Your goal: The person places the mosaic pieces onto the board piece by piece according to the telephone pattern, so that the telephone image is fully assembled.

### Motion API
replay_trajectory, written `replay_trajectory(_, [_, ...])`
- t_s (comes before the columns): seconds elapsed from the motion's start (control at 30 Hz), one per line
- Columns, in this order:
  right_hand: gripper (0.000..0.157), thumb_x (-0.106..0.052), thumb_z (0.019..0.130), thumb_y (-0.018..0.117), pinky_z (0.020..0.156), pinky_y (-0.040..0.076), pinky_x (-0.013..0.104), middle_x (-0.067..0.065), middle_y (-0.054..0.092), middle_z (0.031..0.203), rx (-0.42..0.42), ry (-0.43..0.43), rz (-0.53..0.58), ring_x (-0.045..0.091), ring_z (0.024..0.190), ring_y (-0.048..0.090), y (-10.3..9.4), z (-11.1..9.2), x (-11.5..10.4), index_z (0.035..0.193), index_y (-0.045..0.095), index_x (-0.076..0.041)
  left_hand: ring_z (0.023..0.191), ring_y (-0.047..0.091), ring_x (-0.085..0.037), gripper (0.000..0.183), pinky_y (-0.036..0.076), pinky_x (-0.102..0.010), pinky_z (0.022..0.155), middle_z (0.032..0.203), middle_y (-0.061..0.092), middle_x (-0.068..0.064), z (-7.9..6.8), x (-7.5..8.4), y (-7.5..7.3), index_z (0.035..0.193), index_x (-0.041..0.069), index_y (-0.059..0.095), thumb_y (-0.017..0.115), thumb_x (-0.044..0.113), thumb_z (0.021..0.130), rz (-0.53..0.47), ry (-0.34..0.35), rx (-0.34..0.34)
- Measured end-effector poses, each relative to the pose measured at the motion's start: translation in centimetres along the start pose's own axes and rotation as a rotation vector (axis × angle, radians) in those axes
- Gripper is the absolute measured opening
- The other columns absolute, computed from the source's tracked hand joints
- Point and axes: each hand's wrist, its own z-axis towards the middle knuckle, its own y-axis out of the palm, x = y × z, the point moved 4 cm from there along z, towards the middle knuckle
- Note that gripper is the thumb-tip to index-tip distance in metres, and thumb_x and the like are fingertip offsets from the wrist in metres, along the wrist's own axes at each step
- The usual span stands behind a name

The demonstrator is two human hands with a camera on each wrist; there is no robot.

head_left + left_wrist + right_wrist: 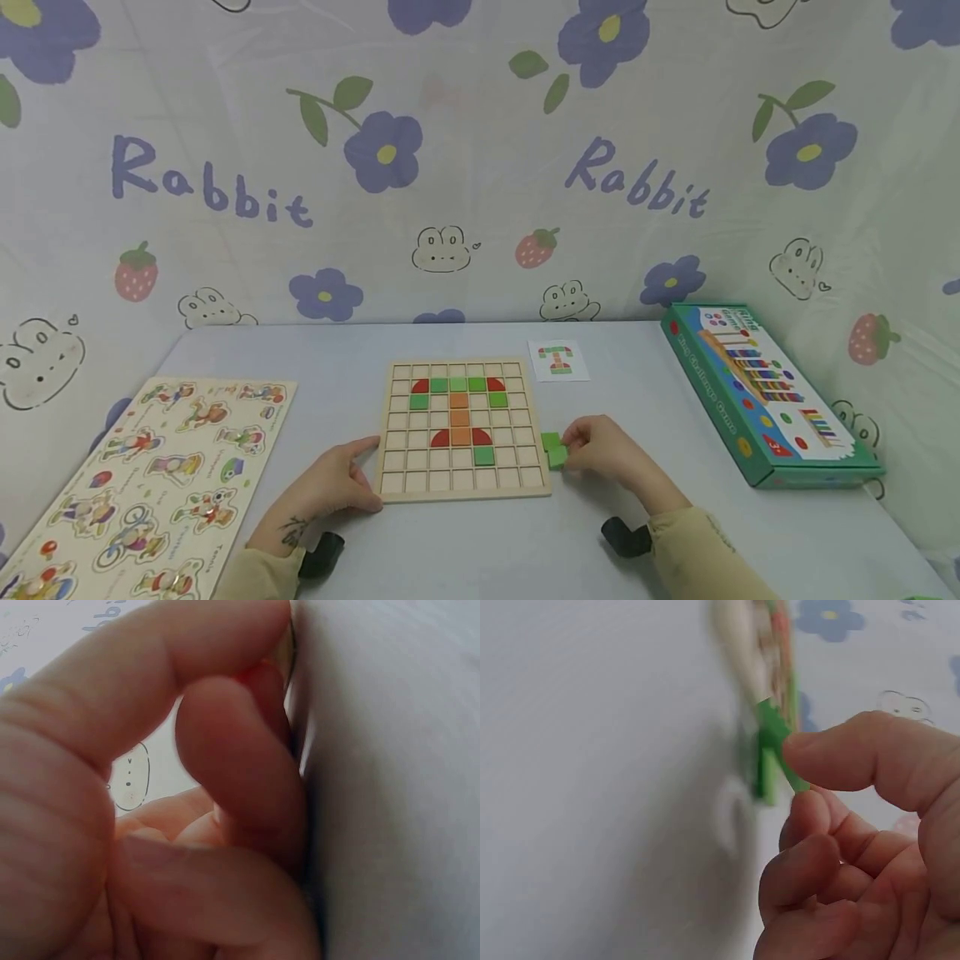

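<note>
A square wooden grid board (465, 498) lies on the table, with red quarter-round, green and orange tiles in its cells. My left hand (330, 482) is at the board's left edge, index fingertip higher up and thumb near the lower corner. In the left wrist view its other fingers (240, 765) bend close to the tabletop. On the right side of the board, my right hand (603, 450) pinches a green square tile (784, 742) between thumb and index finger. Another green tile (551, 439) is right beside it, next to the board's right edge.
A small pattern card (558, 361) lies behind the board's right corner. The green game box (772, 400) stands at the right. On the left is a wooden picture puzzle board (161, 483). A printed cloth (480, 167) hangs behind the table.
</note>
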Motion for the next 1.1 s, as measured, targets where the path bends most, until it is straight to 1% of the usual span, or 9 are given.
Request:
replay_trajectory(0.1, [0.023,0.001,0.066,0.068,0.057,0.036,0.028,0.004,0.050,0.071,0.019,-0.021,0.059,0.016,0.066,0.045,0.0,0.3,-0.9,0.088,0.062,-0.003,0.048,0.048,-0.012,0.093,0.039,-0.026,0.047,0.058,0.059,-0.004,0.0,-0.1,0.0,0.140,0.001,0.036,0.078,-0.001,0.057,0.004,0.000,0.002])
replay_trajectory(0.2, [0.024,0.000,0.067,0.067,0.054,0.034,0.028,0.003,0.047,0.068,0.030,-0.056,0.126,0.015,0.063,0.043,0.5,0.5,-2.4,0.090,0.061,-0.003,0.047,0.048,-0.012,0.093,0.039,-0.026,0.047,0.058,0.059,-0.004,0.0,-0.1,0.0,0.140,0.001,0.036,0.078,-0.001,0.057,0.005,-0.004,0.003])
replay_trajectory(0.33, [0.025,0.000,0.068,0.066,0.051,0.033,0.027,0.002,0.047,0.064,0.010,-0.096,0.224,0.014,0.058,0.041,2.4,0.5,-4.5,0.092,0.062,-0.003,0.048,0.048,-0.012,0.093,0.039,-0.026,0.047,0.059,0.059,-0.004,0.0,-0.1,0.0,0.140,0.001,0.036,0.079,0.000,0.057,0.008,-0.012,0.003])
replay_trajectory(0.5, [0.023,-0.001,0.069,0.068,0.050,0.033,0.025,0.001,0.045,0.061,-0.032,-0.138,0.267,0.012,0.055,0.040,5.2,0.6,-6.8,0.091,0.063,-0.005,0.048,0.048,-0.012,0.093,0.039,-0.026,0.047,0.059,0.059,-0.005,0.0,0.1,0.0,0.140,0.002,0.036,0.079,0.000,0.058,0.005,-0.018,0.002])
replay_trajectory(0.6, [0.020,-0.002,0.070,0.070,0.050,0.032,0.025,0.000,0.045,0.060,-0.032,-0.165,0.242,0.012,0.054,0.039,6.5,0.6,-7.7,0.089,0.063,-0.005,0.047,0.047,-0.012,0.093,0.038,-0.025,0.047,0.058,0.059,-0.004,0.1,0.1,0.0,0.140,0.002,0.036,0.079,-0.001,0.058,0.003,-0.017,0.003])
replay_trajectory(0.77, [0.018,-0.006,0.071,0.072,0.056,0.036,0.026,0.003,0.052,0.074,-0.012,-0.155,0.169,0.016,0.064,0.043,7.7,0.9,-8.0,0.086,0.063,-0.006,0.047,0.047,-0.012,0.093,0.038,-0.025,0.047,0.058,0.059,-0.004,0.0,0.0,0.0,0.140,0.003,0.037,0.079,-0.001,0.057,0.005,-0.022,0.008])
replay_trajectory(0.83, [0.018,-0.006,0.070,0.072,0.057,0.037,0.027,0.004,0.053,0.078,-0.014,-0.141,0.167,0.017,0.067,0.045,8.1,0.9,-7.8,0.086,0.062,-0.006,0.047,0.047,-0.012,0.093,0.038,-0.025,0.047,0.058,0.059,-0.004,0.0,0.0,0.0,0.140,0.003,0.037,0.079,-0.001,0.057,0.006,-0.025,0.010])
replay_trajectory(0.9, [0.019,-0.004,0.070,0.071,0.056,0.037,0.027,0.005,0.053,0.079,-0.017,-0.133,0.167,0.017,0.067,0.045,8.4,1.0,-7.7,0.087,0.062,-0.006,0.047,0.047,-0.012,0.093,0.038,-0.025,0.046,0.058,0.058,-0.004,0.0,0.0,0.0,0.140,0.004,0.038,0.079,-0.001,0.057,0.006,-0.029,0.014])
replay_trajectory(1.1, [0.019,-0.001,0.069,0.068,0.052,0.035,0.028,0.005,0.052,0.073,-0.015,-0.146,0.126,0.017,0.063,0.043,8.9,1.0,-7.7,0.088,0.064,-0.005,0.047,0.047,-0.012,0.092,0.038,-0.025,0.047,0.058,0.058,-0.004,-0.1,-0.1,0.1,0.139,0.004,0.039,0.079,-0.001,0.057,0.009,-0.036,0.021])
